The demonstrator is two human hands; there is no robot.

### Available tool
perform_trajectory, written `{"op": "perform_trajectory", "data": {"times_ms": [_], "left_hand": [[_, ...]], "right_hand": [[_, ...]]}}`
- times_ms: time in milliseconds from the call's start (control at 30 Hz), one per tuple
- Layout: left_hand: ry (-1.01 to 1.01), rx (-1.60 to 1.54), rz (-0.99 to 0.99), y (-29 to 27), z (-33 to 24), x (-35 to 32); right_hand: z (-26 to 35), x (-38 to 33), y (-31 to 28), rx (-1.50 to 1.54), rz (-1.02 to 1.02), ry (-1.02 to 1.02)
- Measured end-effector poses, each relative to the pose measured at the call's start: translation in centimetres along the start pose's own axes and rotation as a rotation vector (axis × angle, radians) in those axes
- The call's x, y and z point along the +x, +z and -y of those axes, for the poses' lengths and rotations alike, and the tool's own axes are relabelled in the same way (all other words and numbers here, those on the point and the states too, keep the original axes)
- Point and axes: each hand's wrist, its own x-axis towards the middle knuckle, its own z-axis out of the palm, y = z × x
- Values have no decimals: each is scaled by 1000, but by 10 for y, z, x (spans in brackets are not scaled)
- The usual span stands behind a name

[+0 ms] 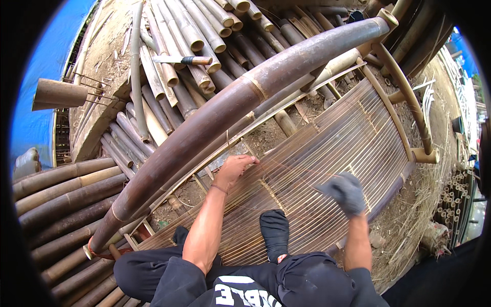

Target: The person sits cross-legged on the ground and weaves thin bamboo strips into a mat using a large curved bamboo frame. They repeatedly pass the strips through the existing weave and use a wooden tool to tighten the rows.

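Beyond the slatted seat [307, 210], a rail [204, 122] parts us from the knife [197, 60] on heaped bamboo [156, 66]; at the seat's far edge our left hand [236, 170] pinches a thin strand [289, 169], and we cannot tell whether our gloved right hand [349, 193] is closed

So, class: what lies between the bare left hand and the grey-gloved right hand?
The head view shows brown bamboo slats between the bare left hand and grey-gloved right hand.

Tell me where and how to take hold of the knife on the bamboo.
Grip the knife by its handle, probably from above and the right: it lies across the bamboo poles, handle toward the right, bare blade toward the left.
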Motion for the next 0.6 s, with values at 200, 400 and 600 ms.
{"op": "perform_trajectory", "data": {"times_ms": [200, 400, 600], "left_hand": [[56, 354, -406, 22, 35, 25], [4, 678, -304, 43, 56, 14], [52, 747, -326, 44, 62, 12]], "right_hand": [[14, -133, -177, 648, -488, -493], [-10, -160, -281, -1743, -844, 695], [-47, -14, -53, -1276, -451, -43]]}}
